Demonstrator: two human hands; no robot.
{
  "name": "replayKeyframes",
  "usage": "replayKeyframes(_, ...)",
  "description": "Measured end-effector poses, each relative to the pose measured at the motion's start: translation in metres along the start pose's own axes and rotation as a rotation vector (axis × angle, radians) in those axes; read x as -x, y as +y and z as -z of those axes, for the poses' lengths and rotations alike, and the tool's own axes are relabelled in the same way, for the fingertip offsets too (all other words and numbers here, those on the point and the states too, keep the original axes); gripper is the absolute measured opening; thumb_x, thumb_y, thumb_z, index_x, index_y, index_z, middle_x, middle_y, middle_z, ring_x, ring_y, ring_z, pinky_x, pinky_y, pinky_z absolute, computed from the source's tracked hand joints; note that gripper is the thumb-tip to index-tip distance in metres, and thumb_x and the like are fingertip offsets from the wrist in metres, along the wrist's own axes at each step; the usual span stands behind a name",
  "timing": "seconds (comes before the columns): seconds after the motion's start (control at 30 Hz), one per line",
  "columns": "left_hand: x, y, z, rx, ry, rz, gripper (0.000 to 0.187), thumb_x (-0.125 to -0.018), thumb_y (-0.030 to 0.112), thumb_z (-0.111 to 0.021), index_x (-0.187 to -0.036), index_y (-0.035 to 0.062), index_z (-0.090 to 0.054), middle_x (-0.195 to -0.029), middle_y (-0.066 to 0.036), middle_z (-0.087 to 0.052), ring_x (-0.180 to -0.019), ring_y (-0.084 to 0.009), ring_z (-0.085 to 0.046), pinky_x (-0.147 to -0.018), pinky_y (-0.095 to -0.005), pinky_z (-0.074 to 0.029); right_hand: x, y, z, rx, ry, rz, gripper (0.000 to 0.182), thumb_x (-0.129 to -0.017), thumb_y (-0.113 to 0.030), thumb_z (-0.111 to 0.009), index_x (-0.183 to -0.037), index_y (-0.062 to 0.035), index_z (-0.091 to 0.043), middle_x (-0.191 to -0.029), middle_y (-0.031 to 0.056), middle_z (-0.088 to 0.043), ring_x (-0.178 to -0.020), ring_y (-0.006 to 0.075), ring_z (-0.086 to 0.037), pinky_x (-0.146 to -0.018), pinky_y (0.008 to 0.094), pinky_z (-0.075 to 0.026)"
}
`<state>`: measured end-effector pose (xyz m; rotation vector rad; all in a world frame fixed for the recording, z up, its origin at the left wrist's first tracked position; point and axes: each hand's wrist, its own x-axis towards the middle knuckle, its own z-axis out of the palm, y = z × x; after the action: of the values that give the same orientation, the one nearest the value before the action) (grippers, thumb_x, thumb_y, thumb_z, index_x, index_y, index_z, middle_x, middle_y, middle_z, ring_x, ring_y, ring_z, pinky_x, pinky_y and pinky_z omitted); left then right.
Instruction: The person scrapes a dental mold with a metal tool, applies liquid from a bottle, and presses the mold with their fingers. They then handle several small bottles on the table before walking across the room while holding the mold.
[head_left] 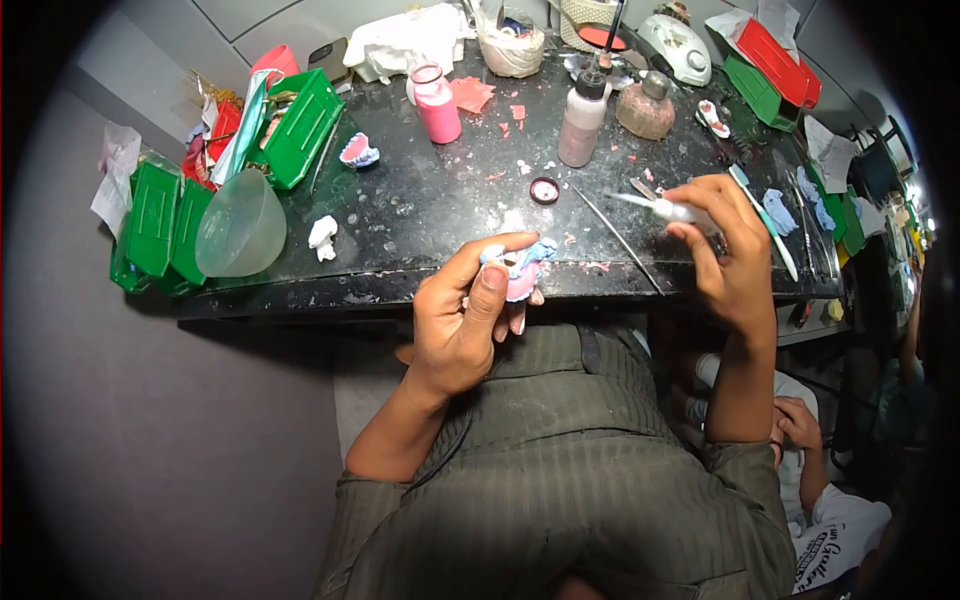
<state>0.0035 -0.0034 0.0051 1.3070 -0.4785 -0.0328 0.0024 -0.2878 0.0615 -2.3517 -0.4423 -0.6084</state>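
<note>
My left hand point(455, 315) is closed around a dental model point(524, 284) with pink and pale blue parts, held just above the table's front edge. The thumb lies across the model and hides part of it. My right hand point(725, 245) grips a small white squeeze bottle point(682, 211), whose thin clear nozzle points left over the table. Between the hands, a thin metal instrument point(615, 238) lies slanted on the table. A small round dish with pink material point(544, 190) sits beyond the model.
The black table point(420, 215) carries a pink bottle point(437, 108), a dark-capped bottle point(582, 120) and a glass jar point(646, 108). At left are green bins point(305, 130) and a translucent bowl point(240, 228). A toothbrush point(775, 235) lies at right. Another person point(815, 470) sits nearby at lower right.
</note>
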Motion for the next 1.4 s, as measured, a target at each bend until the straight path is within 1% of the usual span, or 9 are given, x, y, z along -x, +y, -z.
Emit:
replayKeyframes(0.07,0.000,0.002,0.000,0.009,-0.015,0.013,0.044,-0.113,0.031,-0.047,-0.136,-0.0038,-0.061,-0.086,-0.008,-0.070,-0.061,-0.0048,-0.054,-0.053,-0.0188,-0.041,0.003,0.020,-0.005,-0.016,-0.010,-0.065,0.025,-0.086,0.000,-0.074,-0.111,0.0004,-0.071,-0.104,0.0139,-0.065,-0.096,0.0263,-0.065,-0.086,0.0341,-0.051)
replayKeyframes(0.13,0.001,0.003,-0.001,0.029,-0.020,0.021,0.044,-0.113,0.031,-0.047,-0.136,-0.0036,-0.061,-0.086,-0.007,-0.070,-0.061,-0.0046,-0.054,-0.053,-0.0186,-0.041,0.004,0.030,-0.007,0.370,-0.136,-0.042,0.024,-0.087,-0.001,-0.073,-0.111,-0.0008,-0.071,-0.108,0.0141,-0.066,-0.105,0.0299,-0.063,-0.094,0.0392,-0.048)
replayKeyframes(0.27,0.000,0.005,-0.001,0.037,-0.053,0.059,0.045,-0.113,0.032,-0.047,-0.136,-0.0029,-0.061,-0.085,-0.007,-0.070,-0.060,-0.0041,-0.054,-0.053,-0.0179,-0.040,0.001,0.005,-0.004,0.369,-0.097,-0.078,0.027,-0.087,-0.011,-0.076,-0.113,-0.0060,-0.072,-0.120,0.0136,-0.065,-0.121,0.0310,-0.057,-0.104,0.0413,-0.043)
replayKeyframes(0.43,0.001,0.009,-0.003,0.080,-0.095,0.131,0.044,-0.112,0.033,-0.048,-0.134,-0.0026,-0.062,-0.084,-0.006,-0.070,-0.060,-0.0039,-0.054,-0.052,-0.0176,-0.040,-0.010,-0.040,-0.003,0.024,-0.275,0.413,0.036,-0.081,-0.027,-0.082,-0.111,-0.0084,-0.073,-0.146,0.0191,-0.053,-0.130,0.0390,-0.048,-0.112,0.0489,-0.036)
replayKeyframes(0.53,0.001,0.008,-0.001,0.103,-0.120,0.152,0.045,-0.112,0.034,-0.048,-0.133,-0.0028,-0.063,-0.084,-0.006,-0.070,-0.061,-0.0039,-0.055,-0.052,-0.0178,-0.041,-0.011,-0.046,-0.015,-0.081,-0.333,0.455,0.038,-0.078,-0.026,-0.082,-0.111,-0.0098,-0.072,-0.152,0.0195,-0.048,-0.134,0.0418,-0.043,-0.111,0.0506,-0.036)
replayKeyframes(1.0,0.000,0.013,-0.001,0.151,-0.162,0.209,0.045,-0.112,0.034,-0.048,-0.131,-0.0035,-0.063,-0.083,-0.006,-0.068,-0.062,-0.0042,-0.054,-0.055,-0.0194,-0.044,-0.016,-0.050,-0.028,-0.175,-0.350,0.465,0.040,-0.072,-0.022,-0.083,-0.108,-0.0073,-0.072,-0.152,0.0201,-0.049,-0.134,0.0432,-0.043,-0.110,0.0523,-0.038)
replayKeyframes(1.27,0.000,0.010,0.000,0.153,-0.134,0.209,0.046,-0.113,0.036,-0.046,-0.132,-0.0028,-0.063,-0.083,-0.007,-0.069,-0.059,-0.0040,-0.055,-0.052,-0.0182,-0.042,-0.016,-0.047,-0.016,-0.086,-0.284,0.462,0.032,-0.075,-0.020,-0.083,-0.102,-0.0063,-0.073,-0.146,0.0210,-0.054,-0.128,0.0388,-0.051,-0.109,0.0477,-0.038)
replayKeyframes(1.3,0.000,0.009,0.001,0.152,-0.132,0.207,0.046,-0.113,0.036,-0.046,-0.132,-0.0028,-0.063,-0.083,-0.007,-0.069,-0.059,-0.0040,-0.055,-0.052,-0.0182,-0.042,-0.016,-0.047,-0.017,-0.074,-0.194,0.436,0.027,-0.070,-0.020,-0.085,-0.088,-0.0060,-0.071,-0.136,0.0238,-0.062,-0.122,0.0390,-0.057,-0.107,0.0489,-0.040)
replayKeyframes(1.4,-0.005,-0.001,0.008,0.298,-0.130,0.247,0.048,-0.115,0.034,-0.038,-0.134,-0.0050,-0.059,-0.082,-0.016,-0.071,-0.048,-0.0088,-0.055,-0.042,-0.0182,-0.039,-0.011,-0.035,-0.008,-0.047,-0.055,0.314,0.027,-0.070,-0.011,-0.083,-0.073,-0.0050,-0.057,-0.120,0.0224,-0.065,-0.113,0.0353,-0.061,-0.099,0.0442,-0.046)
